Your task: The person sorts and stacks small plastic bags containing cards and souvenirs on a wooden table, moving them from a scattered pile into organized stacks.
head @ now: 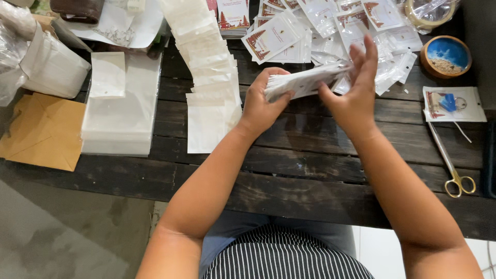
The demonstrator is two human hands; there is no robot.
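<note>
I have a thick stack of small clear plastic sleeves with white backing cards [305, 81] held up over the dark wooden plank table [289, 170], just in front of the scattered heap of filled sleeves with red-printed cards [330, 26]. My left hand [262, 103] is clamped on the stack's near-left end, thumb on the side facing me and fingers curled behind it. My right hand [356, 90] is not closed: its fingers are straight and together, the palm flat against the stack's right end, thumb underneath. As I judge it, I am squaring the stack, pressing the loose edges flush between the two hands; the next move calls for a steady left grip while the right palm pats the end even, with no sleeve sliding out sideways. The stack's long axis runs from lower left to upper right across my view, its right end a little higher and pointing toward the round wooden bowl with the blue inside [446, 56]. To my left a row of empty overlapping white sleeves [209, 67] lies down the table beside a pile of translucent sheets [121, 119] and a brown paper envelope [44, 129]. At my right, gold-handled scissors [450, 164] lie well apart from both hands.
</note>
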